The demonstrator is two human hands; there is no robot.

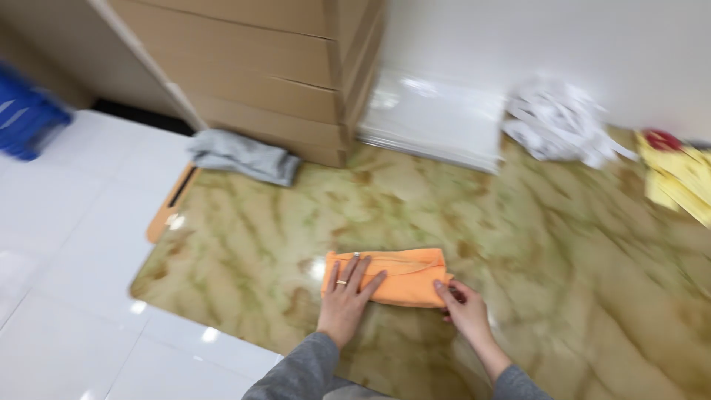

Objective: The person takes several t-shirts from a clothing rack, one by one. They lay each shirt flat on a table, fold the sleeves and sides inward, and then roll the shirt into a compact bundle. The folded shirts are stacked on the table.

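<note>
A folded orange cloth (404,272) lies on a green-and-tan marbled table top (518,244). My left hand (346,300) rests flat on the cloth's left part, fingers spread, a ring on one finger. My right hand (463,305) touches the cloth's lower right corner with its fingertips. Both arms wear grey sleeves.
A crumpled grey garment (244,155) lies at the table's far left by a wooden drawer unit (274,74). A white pile of cloth (563,122) and yellow items (678,178) sit at the far right. A white glossy slab (437,118) leans against the wall. White floor tiles (67,244) lie left.
</note>
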